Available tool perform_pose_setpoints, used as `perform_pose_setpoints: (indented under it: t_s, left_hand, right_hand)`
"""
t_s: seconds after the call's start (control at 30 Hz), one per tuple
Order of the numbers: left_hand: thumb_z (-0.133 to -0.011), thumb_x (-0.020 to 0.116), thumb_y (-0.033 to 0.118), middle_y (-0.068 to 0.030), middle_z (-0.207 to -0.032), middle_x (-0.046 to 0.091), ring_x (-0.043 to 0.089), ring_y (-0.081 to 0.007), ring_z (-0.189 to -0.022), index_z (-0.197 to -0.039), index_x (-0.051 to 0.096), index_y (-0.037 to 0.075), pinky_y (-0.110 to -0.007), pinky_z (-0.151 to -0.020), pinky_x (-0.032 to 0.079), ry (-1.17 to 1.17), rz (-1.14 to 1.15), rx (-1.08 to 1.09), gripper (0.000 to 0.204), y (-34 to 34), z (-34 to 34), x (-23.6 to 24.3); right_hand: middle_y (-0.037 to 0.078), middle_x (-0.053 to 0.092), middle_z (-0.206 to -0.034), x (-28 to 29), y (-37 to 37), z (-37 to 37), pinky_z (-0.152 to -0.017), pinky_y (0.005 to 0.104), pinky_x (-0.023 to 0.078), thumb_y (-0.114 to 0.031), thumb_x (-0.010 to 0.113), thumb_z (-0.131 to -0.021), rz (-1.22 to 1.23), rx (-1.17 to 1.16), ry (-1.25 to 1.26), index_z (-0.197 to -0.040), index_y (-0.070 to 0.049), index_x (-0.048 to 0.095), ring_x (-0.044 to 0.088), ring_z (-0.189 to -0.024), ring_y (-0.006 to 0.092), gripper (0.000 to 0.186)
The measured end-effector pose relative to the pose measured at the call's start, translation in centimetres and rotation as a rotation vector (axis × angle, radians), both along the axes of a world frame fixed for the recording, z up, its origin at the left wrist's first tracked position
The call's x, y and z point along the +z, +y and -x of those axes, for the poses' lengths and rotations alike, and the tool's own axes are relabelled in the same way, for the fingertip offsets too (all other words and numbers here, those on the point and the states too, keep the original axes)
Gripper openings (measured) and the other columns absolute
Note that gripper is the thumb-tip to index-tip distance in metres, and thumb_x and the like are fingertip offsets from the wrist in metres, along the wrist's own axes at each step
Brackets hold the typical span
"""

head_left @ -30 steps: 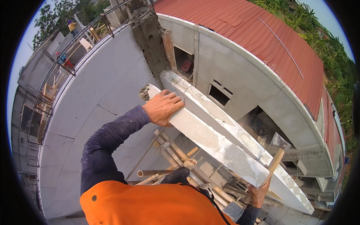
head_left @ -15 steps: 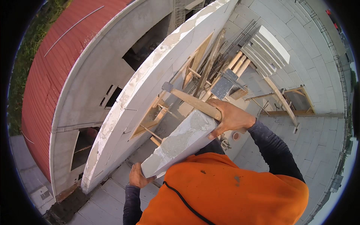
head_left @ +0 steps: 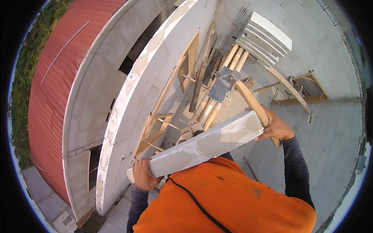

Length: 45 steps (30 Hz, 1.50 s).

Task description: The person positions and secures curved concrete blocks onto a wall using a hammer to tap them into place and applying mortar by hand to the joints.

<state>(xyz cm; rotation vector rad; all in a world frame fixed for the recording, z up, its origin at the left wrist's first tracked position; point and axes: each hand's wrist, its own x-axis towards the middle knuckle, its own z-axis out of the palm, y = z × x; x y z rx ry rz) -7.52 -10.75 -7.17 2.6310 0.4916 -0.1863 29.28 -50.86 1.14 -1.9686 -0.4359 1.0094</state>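
Observation:
A long white block (head_left: 202, 143), patched with grey mortar, lies crosswise in front of my orange-clad chest. My left hand (head_left: 144, 174) grips its left end. My right hand (head_left: 276, 125) grips its right end together with the wooden-handled hammer (head_left: 251, 101), whose metal head points away from me over the scaffold. My feet in light sandals (head_left: 186, 134) show beyond the block, partly hidden by it.
A white wall (head_left: 128, 89) with a narrow top runs along my left, timber-framed openings (head_left: 153, 136) in it. Bamboo poles (head_left: 213, 116) carry a dark board (head_left: 220, 85) and stacked blocks (head_left: 264, 37). A plank (head_left: 289, 89) slants at right. Beyond the wall is a red roof (head_left: 50, 128).
My view has swung round from the outer wall toward the inside scaffold. The block's right end, with my right hand and hammer, has moved rightward, so the block lies more crosswise.

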Motion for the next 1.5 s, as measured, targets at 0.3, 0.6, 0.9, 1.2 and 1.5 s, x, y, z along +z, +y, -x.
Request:
perform_pose_setpoints:
  t_s: [0.3,0.6,0.9,1.2,1.5]
  left_hand:
    - [-0.06,0.098,0.054,-0.0129,-0.104,0.063,0.058,-0.0359,-0.104,-0.113,0.065,0.003,-0.049,-0.095,0.043,0.03,-0.009,-0.24,0.081,1.0,-6.0,1.7]
    - [-0.06,0.094,0.065,-0.0109,-0.107,0.066,0.06,-0.032,-0.106,-0.119,0.069,0.005,-0.046,-0.096,0.042,0.05,-0.143,-0.404,0.088,0.2,-15.9,3.4]
    - [-0.064,0.093,0.057,-0.0105,-0.109,0.067,0.061,-0.0297,-0.106,-0.123,0.069,0.007,-0.046,-0.097,0.043,0.152,-0.212,-0.592,0.081,-4.5,-37.8,1.7]
    - [-0.061,0.096,0.049,-0.0096,-0.11,0.064,0.059,-0.0302,-0.106,-0.125,0.067,0.006,-0.045,-0.096,0.043,0.143,-0.239,-0.778,0.082,-12.7,-63.7,2.9]
    - [-0.059,0.095,0.038,-0.0116,-0.106,0.06,0.057,-0.0323,-0.102,-0.123,0.067,0.005,-0.044,-0.091,0.044,-0.126,-0.265,-0.915,0.078,-19.9,-80.8,7.6]
  right_hand:
    - [0.005,0.068,-0.119,-3.6,-6.9,4.3,-0.052,0.0258,0.056,-0.005,0.099,-0.063,0.0,-0.337,0.266,-0.156,-0.011,0.05,0.069,-0.089,0.0148,0.106]
    - [0.008,0.071,-0.114,-11.2,-11.4,1.9,-0.055,0.0275,0.059,0.006,0.09,-0.068,-0.215,-0.573,0.416,-0.156,-0.007,0.05,0.072,-0.085,0.0161,0.097]
    - [0.009,0.071,-0.116,-20.4,-17.8,-11.2,-0.054,0.0296,0.058,0.008,0.083,-0.07,-0.323,-0.743,0.456,-0.156,-0.006,0.048,0.071,-0.082,0.0178,0.094]
    - [0.007,0.07,-0.115,-20.1,-27.4,-24.8,-0.052,0.0298,0.056,0.005,0.082,-0.07,-0.338,-0.979,0.461,-0.158,-0.004,0.047,0.07,-0.082,0.0164,0.095]
    - [0.01,0.069,-0.111,-13.7,-33.3,-34.6,-0.054,0.0269,0.056,0.002,0.079,-0.069,-0.491,-1.203,0.184,-0.155,0.001,0.047,0.069,-0.082,0.0159,0.091]
